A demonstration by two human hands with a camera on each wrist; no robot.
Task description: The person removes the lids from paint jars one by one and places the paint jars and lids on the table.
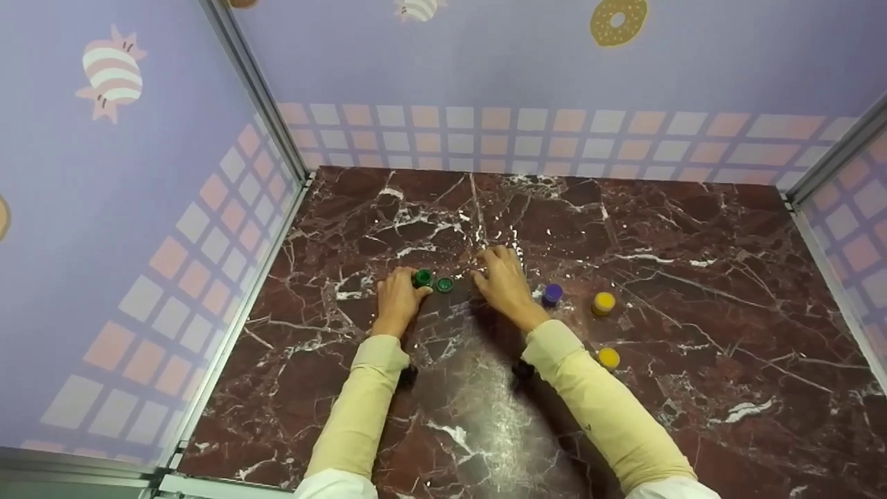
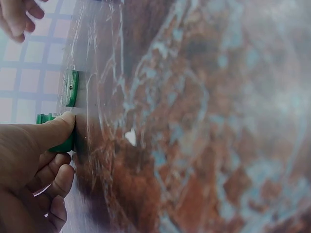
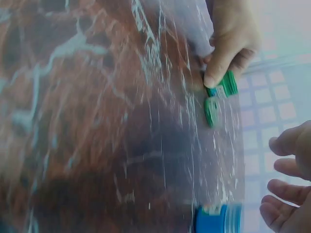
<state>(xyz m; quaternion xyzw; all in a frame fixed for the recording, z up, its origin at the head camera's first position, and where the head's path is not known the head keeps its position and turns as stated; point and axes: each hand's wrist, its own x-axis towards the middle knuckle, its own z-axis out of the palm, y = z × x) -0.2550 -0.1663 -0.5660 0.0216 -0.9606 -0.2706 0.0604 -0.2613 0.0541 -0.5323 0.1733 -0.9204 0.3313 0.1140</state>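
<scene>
At the middle of the marbled table, my left hand [image 1: 398, 298] pinches a small green paint jar [image 1: 422, 278] between thumb and fingers. The jar stands upright without a lid on its mouth, as the left wrist view also shows its bare threaded neck [image 2: 44, 118]. Just right of it lies a round green lid [image 1: 445, 285], its hollow side up. My right hand [image 3: 291, 179] is held above the table with loosely bent, spread fingers and nothing in them. Nearest to that hand on its right is a blue-purple jar [image 1: 552, 294] with its lid on.
Two yellow-lidded jars [image 1: 603, 303] [image 1: 608, 358] stand farther right. Small white flecks [image 1: 516, 239] are scattered beyond my right hand. Patterned walls [image 1: 443, 62] enclose the table's back and sides. Dark objects [image 1: 523, 369] sit under my wrists.
</scene>
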